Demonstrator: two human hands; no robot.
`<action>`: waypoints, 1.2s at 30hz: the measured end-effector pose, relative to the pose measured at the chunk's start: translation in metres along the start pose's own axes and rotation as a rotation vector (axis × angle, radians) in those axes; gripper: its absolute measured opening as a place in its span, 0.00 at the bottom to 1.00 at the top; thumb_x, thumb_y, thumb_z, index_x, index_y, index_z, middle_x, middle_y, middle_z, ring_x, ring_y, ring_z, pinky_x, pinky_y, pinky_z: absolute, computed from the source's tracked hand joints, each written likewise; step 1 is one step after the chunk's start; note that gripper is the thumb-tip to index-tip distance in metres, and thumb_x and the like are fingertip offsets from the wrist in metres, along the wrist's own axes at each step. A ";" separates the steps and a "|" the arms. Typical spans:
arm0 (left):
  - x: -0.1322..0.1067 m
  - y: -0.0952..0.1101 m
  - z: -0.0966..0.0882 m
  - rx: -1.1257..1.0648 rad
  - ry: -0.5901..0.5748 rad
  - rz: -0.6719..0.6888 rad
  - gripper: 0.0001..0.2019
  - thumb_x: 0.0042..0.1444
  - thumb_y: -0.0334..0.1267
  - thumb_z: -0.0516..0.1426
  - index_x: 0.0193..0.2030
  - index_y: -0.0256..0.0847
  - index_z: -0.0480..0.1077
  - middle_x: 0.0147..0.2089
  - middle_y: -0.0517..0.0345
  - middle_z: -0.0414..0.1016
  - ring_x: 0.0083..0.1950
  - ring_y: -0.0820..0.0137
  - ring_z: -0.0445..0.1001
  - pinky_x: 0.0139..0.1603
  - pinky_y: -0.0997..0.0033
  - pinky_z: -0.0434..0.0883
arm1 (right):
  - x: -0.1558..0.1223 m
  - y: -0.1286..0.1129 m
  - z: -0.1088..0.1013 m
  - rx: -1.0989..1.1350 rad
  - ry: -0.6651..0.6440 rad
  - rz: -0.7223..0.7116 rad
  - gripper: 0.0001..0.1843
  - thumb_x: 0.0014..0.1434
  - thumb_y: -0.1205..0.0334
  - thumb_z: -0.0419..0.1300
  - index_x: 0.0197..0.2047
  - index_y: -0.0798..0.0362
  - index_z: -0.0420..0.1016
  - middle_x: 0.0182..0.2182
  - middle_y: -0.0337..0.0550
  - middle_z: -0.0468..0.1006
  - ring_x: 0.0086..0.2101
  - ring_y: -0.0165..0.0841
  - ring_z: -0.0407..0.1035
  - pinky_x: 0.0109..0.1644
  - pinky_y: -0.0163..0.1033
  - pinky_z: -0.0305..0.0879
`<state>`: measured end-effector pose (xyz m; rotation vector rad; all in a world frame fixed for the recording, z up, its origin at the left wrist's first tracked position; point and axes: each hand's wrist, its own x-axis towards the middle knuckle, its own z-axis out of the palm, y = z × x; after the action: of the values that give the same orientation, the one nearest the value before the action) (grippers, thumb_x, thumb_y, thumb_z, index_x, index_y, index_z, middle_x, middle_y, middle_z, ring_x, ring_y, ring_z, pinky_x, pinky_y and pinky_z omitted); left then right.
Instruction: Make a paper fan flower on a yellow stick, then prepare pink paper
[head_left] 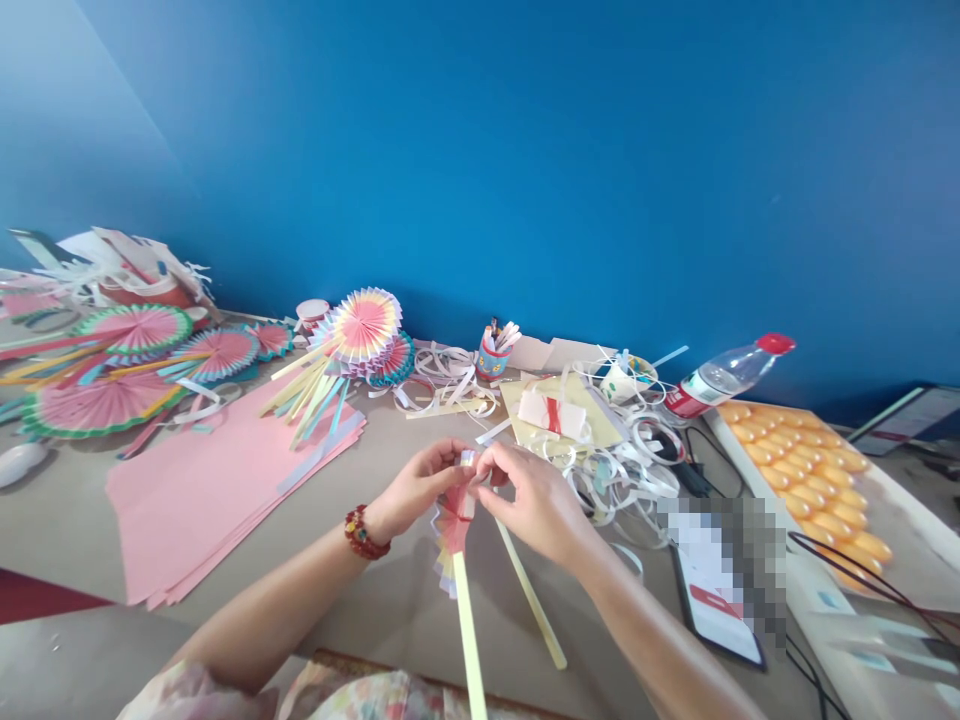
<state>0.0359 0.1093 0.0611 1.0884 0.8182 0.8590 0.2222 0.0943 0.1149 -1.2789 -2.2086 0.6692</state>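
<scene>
1. Nearest: floral clothing (pixel 397 697), before the pink paper stack (pixel 225 500) and to its right.
2. With the left hand (pixel 426 485), pinching a pleated paper fan (pixel 452 532), right of the stack; grip closed on it.
3. With the right hand (pixel 536 500), touching the fan, fingers bent; cannot tell the grip's hold.
4. On the counter (pixel 600 620), well right of the stack: plastic bottle (pixel 724 378).

- Illumination was bright and diffuse across the tabletop (pixel 397 470).
- The blue wall (pixel 525 180) was palest at upper left and darkened toward the right.
- Soft shadows fell on the wall behind the upright paper fans (pixel 367 325).
- Small highlights marked the orange domed sheet (pixel 810 480).
- Wide-angle distortion stretched the side edges.
- Fine detail was slightly soft.
- Pixelation masked an area overlapping the phone (pixel 697 560).
</scene>
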 end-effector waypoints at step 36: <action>0.001 -0.004 -0.005 -0.082 -0.033 0.105 0.16 0.60 0.46 0.61 0.49 0.40 0.69 0.38 0.60 0.69 0.34 0.76 0.67 0.31 0.79 0.65 | -0.010 -0.001 0.015 -0.153 0.181 -0.089 0.08 0.62 0.64 0.59 0.44 0.48 0.65 0.40 0.38 0.74 0.29 0.30 0.69 0.38 0.36 0.62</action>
<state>0.0324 0.1111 0.0557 1.0779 0.6979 0.9519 0.2166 0.0824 0.1028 -1.2528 -2.1858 0.3424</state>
